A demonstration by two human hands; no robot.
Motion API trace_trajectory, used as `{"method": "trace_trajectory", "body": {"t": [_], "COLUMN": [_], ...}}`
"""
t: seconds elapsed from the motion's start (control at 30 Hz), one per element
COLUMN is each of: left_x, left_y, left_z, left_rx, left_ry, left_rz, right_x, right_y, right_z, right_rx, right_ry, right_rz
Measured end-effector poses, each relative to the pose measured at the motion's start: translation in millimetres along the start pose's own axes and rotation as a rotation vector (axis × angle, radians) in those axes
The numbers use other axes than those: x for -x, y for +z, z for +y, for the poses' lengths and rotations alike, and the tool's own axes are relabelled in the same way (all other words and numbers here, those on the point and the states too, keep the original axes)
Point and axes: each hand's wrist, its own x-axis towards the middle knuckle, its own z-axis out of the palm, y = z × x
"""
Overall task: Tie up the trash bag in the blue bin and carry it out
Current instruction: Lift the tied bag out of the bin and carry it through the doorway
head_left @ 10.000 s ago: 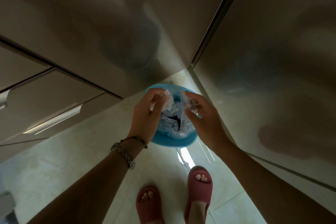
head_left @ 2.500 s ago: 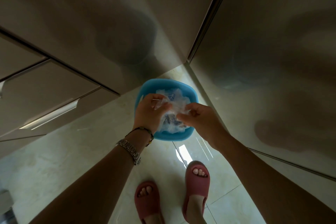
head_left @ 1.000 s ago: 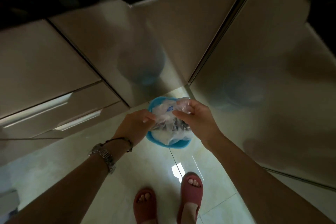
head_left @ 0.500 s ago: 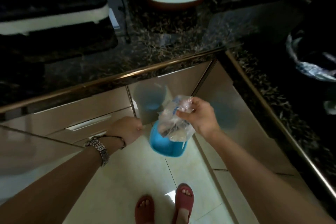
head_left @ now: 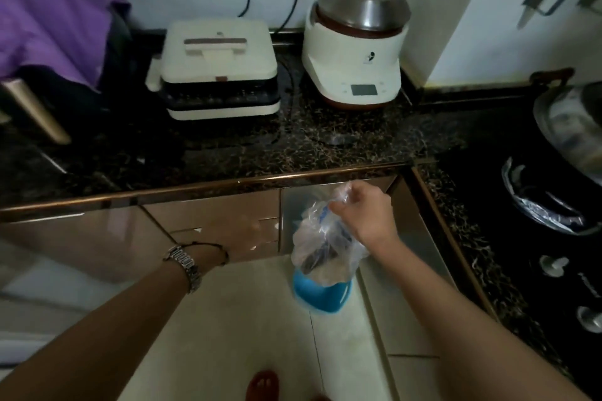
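Note:
The clear plastic trash bag (head_left: 325, 247) hangs in the air with dark and pale rubbish inside. My right hand (head_left: 365, 215) is closed around its gathered top. The bag's bottom hangs just over the small blue bin (head_left: 321, 298), which stands on the tiled floor in the corner of the cabinets. My left hand (head_left: 247, 233) is away from the bag, to its left in front of a cabinet drawer. It is blurred and blends with the drawer front, so its fingers are unclear. A metal watch sits on that wrist.
A dark granite countertop (head_left: 228, 159) runs across above the cabinets, carrying a white grill appliance (head_left: 218, 68) and a white cooker (head_left: 356, 42). A stove with a pot (head_left: 570, 127) is on the right. A purple cloth (head_left: 49, 16) lies at far left. My red slipper (head_left: 264, 384) is below.
My right hand has lifted the bag up out of the blue bin. My left hand has let go of the bag and moved left. The view has risen from the floor to the countertop.

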Motion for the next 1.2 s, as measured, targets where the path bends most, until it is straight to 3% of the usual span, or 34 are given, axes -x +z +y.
{"method": "trace_trajectory", "body": {"t": [0.1, 0.37, 0.53, 0.77, 1.0, 1.2], "left_x": [31.6, 133.5, 206.7, 311.4, 404.5, 477.2], "left_y": [-1.5, 9.2, 24.5, 59.6, 93.6, 101.2], "left_z": [-1.4, -30.7, -61.5, -126.0, -209.2, -284.3], "left_rx": [0.047, 0.154, 0.238, 0.302, 0.379, 0.375], "left_ry": [-0.133, -0.414, -0.605, -0.83, -0.996, -1.097], "left_rz": [0.109, 0.186, 0.226, 0.262, 0.214, 0.23], "right_x": [6.8, 44.9, 87.3, 164.1, 258.5, 326.1], "right_y": [-3.1, 24.0, 62.6, 132.2, 218.5, 292.5], "right_z": [-16.0, -69.9, -106.7, -165.7, -232.3, -290.4], "right_rx": [0.04, 0.171, 0.248, 0.355, 0.255, 0.22], "right_ry": [-0.064, -0.433, -0.547, -0.697, -0.788, -0.841], "right_rz": [-0.047, -0.232, -0.362, -0.54, -0.762, -0.815]}}
